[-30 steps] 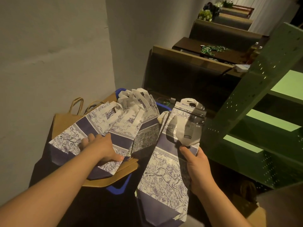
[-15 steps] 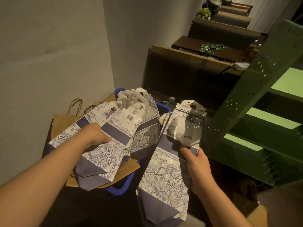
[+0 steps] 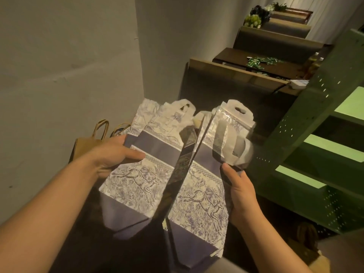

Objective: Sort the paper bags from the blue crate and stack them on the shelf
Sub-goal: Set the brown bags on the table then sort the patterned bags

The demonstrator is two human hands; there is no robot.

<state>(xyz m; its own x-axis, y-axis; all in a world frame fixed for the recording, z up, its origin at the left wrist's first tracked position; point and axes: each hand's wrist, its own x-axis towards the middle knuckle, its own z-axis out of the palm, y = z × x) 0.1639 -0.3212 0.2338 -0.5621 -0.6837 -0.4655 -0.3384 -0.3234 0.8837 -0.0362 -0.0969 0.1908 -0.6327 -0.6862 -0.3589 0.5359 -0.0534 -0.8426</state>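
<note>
- two printed bag bundles are held: one (image 3: 141, 170) is gripped by the left hand (image 3: 116, 154), one (image 3: 199, 192) by the right hand (image 3: 240, 192).
- one brown bag (image 3: 86, 146) is seen behind, beside a green shelf (image 3: 307, 119).

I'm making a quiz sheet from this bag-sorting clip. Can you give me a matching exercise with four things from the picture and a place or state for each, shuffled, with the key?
Things:
1. left hand
2. right hand
3. brown paper bag
4. green shelf

Places or states:
A. stands at the right edge, boards lit pale green
B. grips the patterned bag with the clear sleeve on top
C. leans by the grey wall, handles up
D. holds the patterned bag nearer the wall

Pairs: 1-D, 2-B, 3-C, 4-A
</note>
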